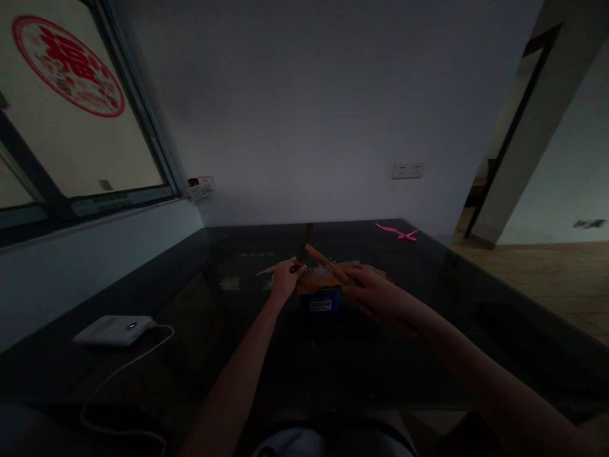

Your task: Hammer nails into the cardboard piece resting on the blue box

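Black bench [190,285] against a pale wall [285,127]. Mid-bench, a brown piece [314,278] lies on a blue box [328,298]. The right hand [375,289] grips a stick [326,260] slanting over it; the left hand [284,278] is at its left edge, its grip too dark to tell.

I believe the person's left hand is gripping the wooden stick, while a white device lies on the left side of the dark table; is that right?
Not the left hand but the right hand grips the wooden stick, as the head view shows. The white device does lie on the left side of the dark table.
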`<state>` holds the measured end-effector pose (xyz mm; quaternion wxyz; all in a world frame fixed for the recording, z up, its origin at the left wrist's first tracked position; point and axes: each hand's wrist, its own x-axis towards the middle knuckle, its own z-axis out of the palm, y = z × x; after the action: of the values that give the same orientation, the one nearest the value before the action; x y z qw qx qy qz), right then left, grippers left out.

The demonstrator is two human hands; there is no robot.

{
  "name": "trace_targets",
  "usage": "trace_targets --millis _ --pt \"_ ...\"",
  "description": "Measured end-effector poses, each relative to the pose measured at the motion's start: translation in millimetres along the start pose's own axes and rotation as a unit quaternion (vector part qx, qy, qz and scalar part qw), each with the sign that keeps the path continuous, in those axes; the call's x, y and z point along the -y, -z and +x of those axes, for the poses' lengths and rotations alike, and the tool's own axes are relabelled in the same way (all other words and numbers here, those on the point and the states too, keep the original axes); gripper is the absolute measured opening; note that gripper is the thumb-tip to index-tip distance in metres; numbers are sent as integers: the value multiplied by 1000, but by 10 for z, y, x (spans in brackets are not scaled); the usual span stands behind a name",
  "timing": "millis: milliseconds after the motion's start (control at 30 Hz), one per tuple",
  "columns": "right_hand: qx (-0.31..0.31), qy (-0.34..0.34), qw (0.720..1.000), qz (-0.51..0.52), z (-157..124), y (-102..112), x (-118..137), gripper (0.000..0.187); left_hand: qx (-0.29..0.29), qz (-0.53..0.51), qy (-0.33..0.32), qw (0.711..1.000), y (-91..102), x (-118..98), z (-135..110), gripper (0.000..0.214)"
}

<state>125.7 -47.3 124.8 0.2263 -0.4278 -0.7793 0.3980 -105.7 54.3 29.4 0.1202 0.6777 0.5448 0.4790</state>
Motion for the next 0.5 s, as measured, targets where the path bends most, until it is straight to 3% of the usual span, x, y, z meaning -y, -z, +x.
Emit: trace_targets --millis 100,300,500 --pt "7 -35 999 -2 1 -11 -24 29 5 17 -4 1000 -12 54 11 17" --pt "11 14 1000 0 6 -7 -37 32 -1 16 1 1000 -10 67 11 18" --pt "25 -9 999 21 -8 -19 -48 34 10 12 5 1000 -2 58 11 19"
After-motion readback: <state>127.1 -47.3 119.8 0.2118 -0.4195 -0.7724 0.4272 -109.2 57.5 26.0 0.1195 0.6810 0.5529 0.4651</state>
